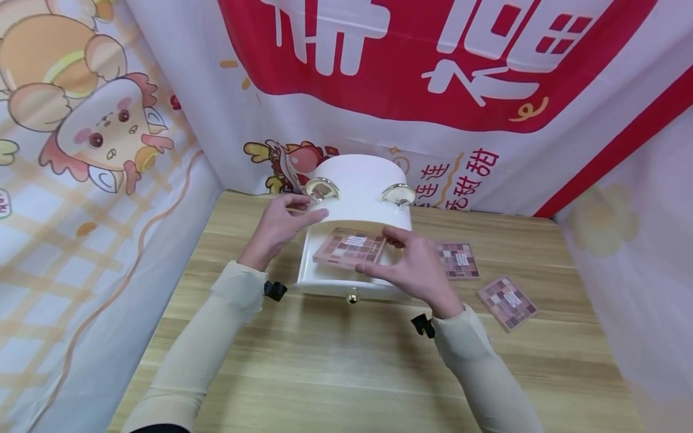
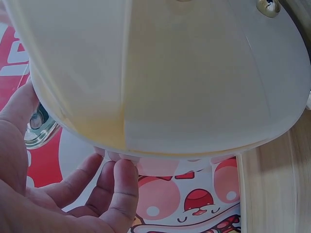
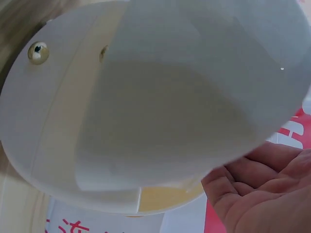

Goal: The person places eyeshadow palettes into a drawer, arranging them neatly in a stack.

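In the head view, a white rounded box (image 1: 358,180) with two gold-rimmed ears stands on the table, its drawer (image 1: 330,290) drawn out. My right hand (image 1: 417,264) pinches an eyeshadow palette (image 1: 346,246) by its right side, tilted over the drawer. With fingers spread, my left hand (image 1: 281,225) is at the box's left ear, its thumb along the upper edge of the opening. The left wrist view shows my left fingertips (image 2: 127,167) right at the white box's rim. In the right wrist view, a pale panel hides part of my right fingers; the palette does not show there.
A second palette (image 1: 460,261) lies just right of the box, and a third palette (image 1: 507,302) sits further right, turned at an angle. Printed cloth (image 1: 433,132) hangs behind the wooden table (image 1: 346,361) and along its sides. A gold knob (image 1: 352,296) sticks out from the drawer front.
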The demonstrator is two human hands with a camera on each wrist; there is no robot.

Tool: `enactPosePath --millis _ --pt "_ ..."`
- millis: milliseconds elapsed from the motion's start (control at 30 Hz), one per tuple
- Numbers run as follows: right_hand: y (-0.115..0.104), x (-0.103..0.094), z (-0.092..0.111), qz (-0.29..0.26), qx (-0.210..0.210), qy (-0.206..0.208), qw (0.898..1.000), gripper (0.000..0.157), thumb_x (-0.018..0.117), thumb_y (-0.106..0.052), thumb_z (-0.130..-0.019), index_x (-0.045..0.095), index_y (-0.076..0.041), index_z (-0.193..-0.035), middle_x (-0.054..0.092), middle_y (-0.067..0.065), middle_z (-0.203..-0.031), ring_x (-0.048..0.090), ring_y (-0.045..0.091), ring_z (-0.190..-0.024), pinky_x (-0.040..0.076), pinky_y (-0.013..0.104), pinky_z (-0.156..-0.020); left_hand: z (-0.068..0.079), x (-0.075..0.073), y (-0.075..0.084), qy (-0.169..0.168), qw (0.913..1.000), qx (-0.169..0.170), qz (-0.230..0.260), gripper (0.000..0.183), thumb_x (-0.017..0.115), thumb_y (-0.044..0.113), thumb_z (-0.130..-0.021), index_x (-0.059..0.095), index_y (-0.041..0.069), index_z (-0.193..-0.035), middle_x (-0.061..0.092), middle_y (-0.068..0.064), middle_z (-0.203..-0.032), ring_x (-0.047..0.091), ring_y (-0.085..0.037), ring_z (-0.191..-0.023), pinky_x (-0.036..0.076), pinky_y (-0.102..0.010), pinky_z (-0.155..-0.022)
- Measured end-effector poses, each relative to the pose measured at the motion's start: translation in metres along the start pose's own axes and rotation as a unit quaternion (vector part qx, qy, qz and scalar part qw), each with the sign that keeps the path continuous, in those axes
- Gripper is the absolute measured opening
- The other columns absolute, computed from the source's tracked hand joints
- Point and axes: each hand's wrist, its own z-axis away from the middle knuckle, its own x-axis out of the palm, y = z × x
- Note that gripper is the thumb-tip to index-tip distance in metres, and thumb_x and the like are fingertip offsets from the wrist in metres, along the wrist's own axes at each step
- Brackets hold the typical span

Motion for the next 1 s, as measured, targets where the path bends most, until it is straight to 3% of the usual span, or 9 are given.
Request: enactPosePath --millis 400,700,1000 --pt "0.0026 0.0060 -0.0013 0.010 -0.015 0.000 1.000 0.105 0.088 -0.064 -0.063 0.055 -0.002 -0.141 0.063 0.015 -0.133 0.061 0.032 -0.116 0.051 0.049 -0.095 0.0002 -0.0003 0.0018 -0.001 1.0000 -0.003 0.001 0.087 0.089 0.057 -0.067 0.058 0.012 -0.135 0.056 -0.007 -0.128 0.055 -0.025 -0.114 0.051 -0.041 -0.094" --pt "0.0041 0.0101 -0.0056 0.036 -0.046 0.003 0.998 0.092 0.092 -0.055 -0.063 0.061 -0.005 -0.134 0.067 0.008 -0.124 0.063 0.028 -0.111 0.051 0.046 -0.093 0.0005 -0.0012 0.0025 -0.002 1.0000 -0.002 0.009 0.084 0.090 0.053 -0.069 0.058 0.011 -0.134 0.058 -0.007 -0.126 0.056 -0.025 -0.113 0.051 -0.041 -0.095" --pt "0.0046 0.0066 -0.0017 0.003 0.024 -0.016 1.000 0.101 0.091 -0.045 -0.071 0.046 0.003 -0.147 0.056 0.022 -0.140 0.057 0.037 -0.124 0.045 0.049 -0.104 0.0019 -0.0008 0.0036 -0.007 0.9999 -0.009 0.010 0.084 0.089 0.055 -0.069 0.058 0.012 -0.134 0.057 -0.006 -0.127 0.055 -0.025 -0.114 0.051 -0.041 -0.094"
